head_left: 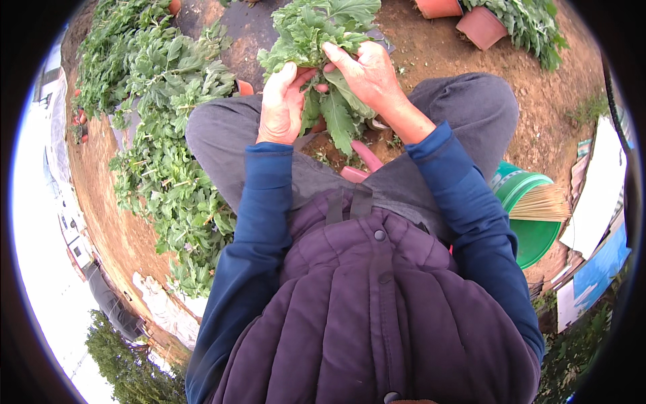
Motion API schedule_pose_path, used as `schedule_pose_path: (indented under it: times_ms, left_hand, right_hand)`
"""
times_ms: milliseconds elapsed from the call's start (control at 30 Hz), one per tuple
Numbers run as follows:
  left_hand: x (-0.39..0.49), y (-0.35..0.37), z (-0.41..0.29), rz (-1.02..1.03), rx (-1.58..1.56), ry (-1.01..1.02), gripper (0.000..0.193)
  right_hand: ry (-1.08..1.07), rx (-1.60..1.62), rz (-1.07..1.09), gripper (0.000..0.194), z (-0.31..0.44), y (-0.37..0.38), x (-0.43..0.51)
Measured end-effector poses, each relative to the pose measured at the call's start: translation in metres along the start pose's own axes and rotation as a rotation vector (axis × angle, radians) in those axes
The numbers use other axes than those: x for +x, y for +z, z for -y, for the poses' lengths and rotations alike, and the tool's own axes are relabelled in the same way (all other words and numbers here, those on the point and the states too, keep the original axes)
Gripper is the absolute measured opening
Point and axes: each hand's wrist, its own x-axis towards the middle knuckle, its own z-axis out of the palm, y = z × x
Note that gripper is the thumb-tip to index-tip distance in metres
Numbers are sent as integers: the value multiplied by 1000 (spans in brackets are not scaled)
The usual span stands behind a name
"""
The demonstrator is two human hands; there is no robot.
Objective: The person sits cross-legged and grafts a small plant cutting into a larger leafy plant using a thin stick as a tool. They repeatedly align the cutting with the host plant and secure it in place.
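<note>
Between my bent knees stands a leafy green plant with lobed leaves, its top spreading above my hands. My left hand is on the plant's left side, thumb up and fingers curled in under the upper leaves. My right hand reaches in from the right, its thumb and fingers closed on leaves near the middle of the plant. The fingertips of both hands are close together, partly hidden by foliage. The stem and most of the pot under the plant are hidden.
Rows of leafy plants stand along the left. Terracotta-coloured pots lie tipped at the upper right. By my right knee, a green bucket has a bundle of thin sticks. Something pink lies on the soil between my legs.
</note>
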Motion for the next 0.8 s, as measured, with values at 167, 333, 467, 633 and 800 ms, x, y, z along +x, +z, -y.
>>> schedule_pose_path:
  times_ms: [167, 333, 467, 633, 800]
  left_hand:
    - [-1, -1, -14, -10, -51, -202, 66]
    - [-4, -1, -15, 37, 26, -160, 40]
    - [-4, -6, -11, 46, 267, -89, 29]
    - [-2, -9, -9, 27, 306, -89, 28]
    - [-2, -4, -6, -28, 462, -38, 26]
  right_hand:
    - [34, 76, 22, 32, -8, -5, 1]
    - [79, 136, 117, 26, -11, -9, 1]
    - [136, 285, 112, 26, -14, -7, 0]
    - [139, 296, 121, 26, -13, -8, -2]
    - [191, 293, 135, 27, -9, -8, -4]
